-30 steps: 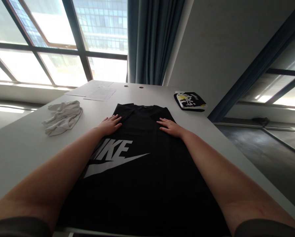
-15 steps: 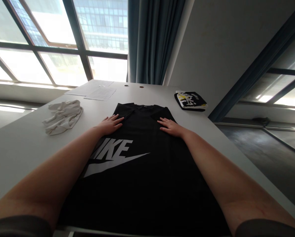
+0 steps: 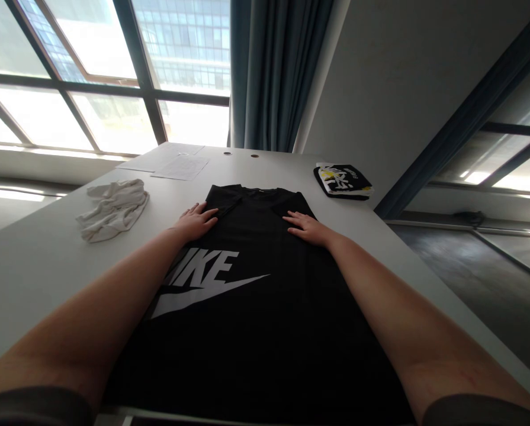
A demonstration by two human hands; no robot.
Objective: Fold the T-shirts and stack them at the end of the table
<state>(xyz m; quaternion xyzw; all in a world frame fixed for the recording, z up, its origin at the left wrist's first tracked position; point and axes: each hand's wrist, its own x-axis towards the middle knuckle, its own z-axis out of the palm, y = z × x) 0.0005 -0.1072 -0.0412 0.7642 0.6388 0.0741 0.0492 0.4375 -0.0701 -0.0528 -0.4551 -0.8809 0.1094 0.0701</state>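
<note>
A black T-shirt with a large white printed logo lies spread lengthwise on the white table, its collar at the far end and its sleeves folded in over the body. My left hand rests flat at the shirt's left edge near the shoulder, fingers stretched. On the opposite side, my right hand lies flat on the shirt near the right sleeve, its fingers spread. Neither hand grips the cloth. My left forearm covers part of the print.
A crumpled white cloth lies to the left. Folded black, white and yellow clothing sits at the far right. Sheets of paper lie at the back left. Behind the table hang blue curtains beside windows.
My left hand has shifted slightly left and away from me, toward the shirt's edge. My right hand and the shirt look unmoved.
</note>
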